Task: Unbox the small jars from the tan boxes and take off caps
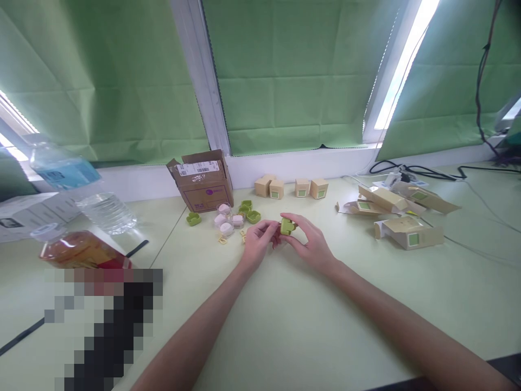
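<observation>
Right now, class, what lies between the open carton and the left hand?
In the head view, pale pink pieces and some green pieces lie between the carton and the left hand.

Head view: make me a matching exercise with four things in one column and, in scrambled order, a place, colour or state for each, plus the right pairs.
Things
1. Rightmost green piece
2. Large brown carton
3. Clear bottle
4. Opened small boxes

Descriptions
A. Bears a blue label
B. Lying on the right side of the table
C. Held in the fingers of the right hand
D. Has a white barcode label

Right pairs
1-C; 2-D; 3-A; 4-B
</observation>
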The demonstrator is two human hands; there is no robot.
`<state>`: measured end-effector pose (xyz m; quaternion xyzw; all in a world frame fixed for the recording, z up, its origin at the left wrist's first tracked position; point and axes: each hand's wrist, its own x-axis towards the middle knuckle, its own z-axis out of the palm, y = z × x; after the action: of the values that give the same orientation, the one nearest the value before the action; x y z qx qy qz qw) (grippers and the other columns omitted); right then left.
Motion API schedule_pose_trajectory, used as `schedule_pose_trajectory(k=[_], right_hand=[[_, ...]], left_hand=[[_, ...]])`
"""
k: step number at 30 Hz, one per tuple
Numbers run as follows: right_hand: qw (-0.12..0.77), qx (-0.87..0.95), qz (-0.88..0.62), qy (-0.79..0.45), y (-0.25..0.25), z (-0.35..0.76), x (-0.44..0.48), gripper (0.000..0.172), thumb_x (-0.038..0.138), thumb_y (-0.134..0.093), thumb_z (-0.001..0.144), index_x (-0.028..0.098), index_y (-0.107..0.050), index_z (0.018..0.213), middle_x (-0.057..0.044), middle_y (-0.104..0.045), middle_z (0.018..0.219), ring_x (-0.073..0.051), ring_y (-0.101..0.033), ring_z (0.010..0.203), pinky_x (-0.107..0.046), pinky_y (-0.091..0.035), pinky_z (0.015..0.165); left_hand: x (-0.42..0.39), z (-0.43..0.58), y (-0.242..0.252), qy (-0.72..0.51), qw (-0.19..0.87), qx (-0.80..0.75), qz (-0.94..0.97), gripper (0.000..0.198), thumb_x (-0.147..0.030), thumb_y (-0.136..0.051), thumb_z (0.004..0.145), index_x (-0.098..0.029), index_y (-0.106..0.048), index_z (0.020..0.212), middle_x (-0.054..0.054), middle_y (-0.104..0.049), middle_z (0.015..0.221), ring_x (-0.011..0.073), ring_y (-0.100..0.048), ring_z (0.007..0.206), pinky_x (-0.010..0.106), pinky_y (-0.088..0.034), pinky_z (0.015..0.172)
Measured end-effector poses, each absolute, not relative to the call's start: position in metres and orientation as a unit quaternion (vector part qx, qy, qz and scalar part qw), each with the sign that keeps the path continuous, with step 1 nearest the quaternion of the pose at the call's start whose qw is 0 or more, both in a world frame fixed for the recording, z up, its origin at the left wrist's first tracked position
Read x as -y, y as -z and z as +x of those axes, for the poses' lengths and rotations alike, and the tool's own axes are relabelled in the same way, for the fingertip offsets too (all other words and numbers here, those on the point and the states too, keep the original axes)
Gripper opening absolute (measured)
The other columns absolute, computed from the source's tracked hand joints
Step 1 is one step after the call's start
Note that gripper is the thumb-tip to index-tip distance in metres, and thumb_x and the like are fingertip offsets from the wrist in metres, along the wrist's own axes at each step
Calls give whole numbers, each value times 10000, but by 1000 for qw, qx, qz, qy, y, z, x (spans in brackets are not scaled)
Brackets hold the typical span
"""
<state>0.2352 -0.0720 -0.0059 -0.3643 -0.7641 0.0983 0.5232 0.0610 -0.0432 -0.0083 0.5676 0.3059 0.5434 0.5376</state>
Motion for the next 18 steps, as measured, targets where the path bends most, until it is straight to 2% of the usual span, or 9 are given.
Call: schedule_pose_trajectory(k=[10, 18], right_hand=[[529, 772, -338, -95, 14, 235, 67, 452, 266, -616, 983, 306, -528, 1424, -75, -661, 1338, -243, -622, 1248, -427, -533, 1065], [532, 761, -355, -112, 13, 237, 68, 413, 287, -637, 971, 284, -565, 1378, -78, -684, 1269, -238, -661, 1139, -404, -561, 996]], left_hand=[[40, 55, 9, -511, 612, -321, 512, 349, -436, -853, 742, -122, -733, 835, 11, -623, 676, 73, -508, 544, 191, -345, 456], [41, 57, 7, -509, 617, -319, 508, 370, -449, -868, 718, -114, -740, 808, 10, -616, 657, 65, -494, 520, 186, -329, 429]])
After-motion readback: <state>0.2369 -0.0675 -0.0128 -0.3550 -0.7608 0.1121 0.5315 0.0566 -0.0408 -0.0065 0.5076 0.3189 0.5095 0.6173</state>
